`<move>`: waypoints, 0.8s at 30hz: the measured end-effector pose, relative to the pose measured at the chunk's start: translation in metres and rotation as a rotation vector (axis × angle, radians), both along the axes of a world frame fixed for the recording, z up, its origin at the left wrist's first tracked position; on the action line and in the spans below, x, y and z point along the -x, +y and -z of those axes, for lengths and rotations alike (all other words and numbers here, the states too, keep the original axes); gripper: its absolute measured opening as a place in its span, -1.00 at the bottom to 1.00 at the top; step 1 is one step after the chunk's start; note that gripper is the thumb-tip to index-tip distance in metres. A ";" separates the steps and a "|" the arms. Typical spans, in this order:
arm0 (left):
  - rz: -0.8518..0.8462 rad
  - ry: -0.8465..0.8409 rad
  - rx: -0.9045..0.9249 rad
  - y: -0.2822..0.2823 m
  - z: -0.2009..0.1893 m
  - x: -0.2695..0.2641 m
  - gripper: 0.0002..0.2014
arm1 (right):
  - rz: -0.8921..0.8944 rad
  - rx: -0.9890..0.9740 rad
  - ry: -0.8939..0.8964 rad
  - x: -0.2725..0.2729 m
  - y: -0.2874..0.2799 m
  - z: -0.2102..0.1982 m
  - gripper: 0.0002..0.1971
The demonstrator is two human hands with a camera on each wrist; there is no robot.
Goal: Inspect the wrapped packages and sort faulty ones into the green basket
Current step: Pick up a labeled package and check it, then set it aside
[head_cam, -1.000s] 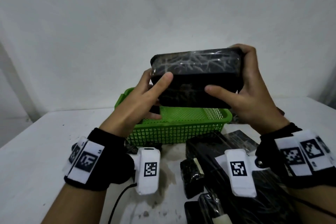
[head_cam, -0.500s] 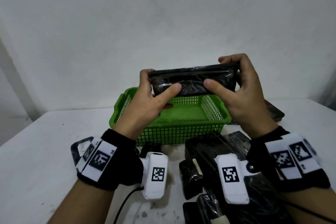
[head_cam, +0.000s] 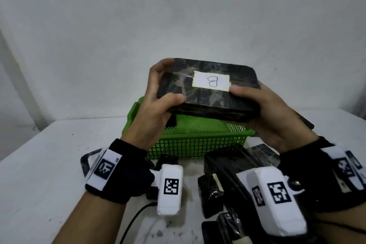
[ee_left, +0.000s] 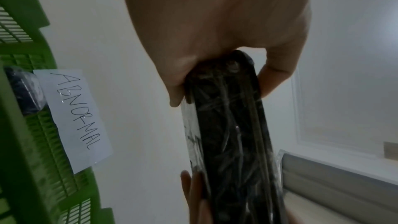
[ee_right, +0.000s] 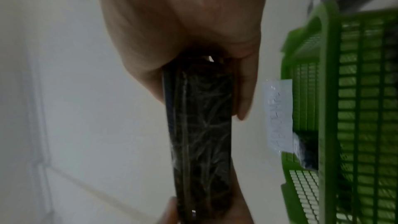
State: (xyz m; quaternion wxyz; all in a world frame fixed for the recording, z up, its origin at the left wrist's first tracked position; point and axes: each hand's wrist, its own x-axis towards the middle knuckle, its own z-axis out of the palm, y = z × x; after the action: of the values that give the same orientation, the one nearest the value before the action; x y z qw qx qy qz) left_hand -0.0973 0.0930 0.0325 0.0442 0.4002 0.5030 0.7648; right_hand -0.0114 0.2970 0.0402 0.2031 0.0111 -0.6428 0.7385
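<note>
A flat black package (head_cam: pixel 208 89) wrapped in clear film is held in the air above the green basket (head_cam: pixel 190 136), its top face toward me. A white label (head_cam: pixel 211 81) on that face bears a hand-drawn "B". My left hand (head_cam: pixel 158 101) grips its left end, thumb on top. My right hand (head_cam: pixel 265 109) grips its right end the same way. The wrist views show the package edge-on (ee_left: pixel 228 134) (ee_right: pixel 200 134), pinched between thumb and fingers. The basket (ee_left: pixel 25 125) (ee_right: pixel 355 108) carries a paper tag reading "ABNORMAL" (ee_left: pixel 75 117), and a small black wrapped item (ee_left: pixel 23 89) lies inside.
Several more black wrapped packages (head_cam: pixel 233 166) lie on the white table (head_cam: pixel 39 174) in front of the basket and under my right wrist; a small one (head_cam: pixel 211 194) stands between my wrists. A black cable (head_cam: pixel 134 222) runs off the near edge. A white wall stands close behind.
The package has been turned over: its underside faced me, then its thin edge, and now the labelled top face shows. Both hands kept their hold at its ends.
</note>
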 end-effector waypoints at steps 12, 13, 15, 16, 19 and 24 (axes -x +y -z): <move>-0.160 -0.103 0.196 0.005 0.001 -0.002 -0.43 | 0.163 -0.150 0.150 0.000 0.000 0.006 -0.45; -0.168 -0.097 0.196 0.006 0.002 -0.003 -0.46 | 0.181 -0.155 0.160 0.001 -0.001 0.007 -0.51; -0.193 -0.090 0.203 0.009 0.003 -0.004 -0.50 | 0.219 -0.180 0.174 0.002 -0.001 0.008 -0.60; -0.207 -0.092 0.208 0.010 0.003 -0.004 -0.50 | 0.235 -0.196 0.175 0.003 -0.001 0.009 -0.62; -0.223 -0.100 0.237 0.010 0.001 -0.006 -0.51 | 0.270 -0.238 0.160 0.003 0.002 0.011 -0.58; -0.113 -0.197 0.228 0.001 -0.013 -0.016 -0.47 | 0.256 -0.265 0.123 -0.002 0.004 0.006 -0.29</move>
State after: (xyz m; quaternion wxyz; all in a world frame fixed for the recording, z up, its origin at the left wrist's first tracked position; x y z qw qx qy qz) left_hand -0.0818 0.0937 0.0453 0.0954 0.2868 0.6017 0.7394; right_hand -0.0094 0.3014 0.0347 0.3309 0.0008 -0.7169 0.6136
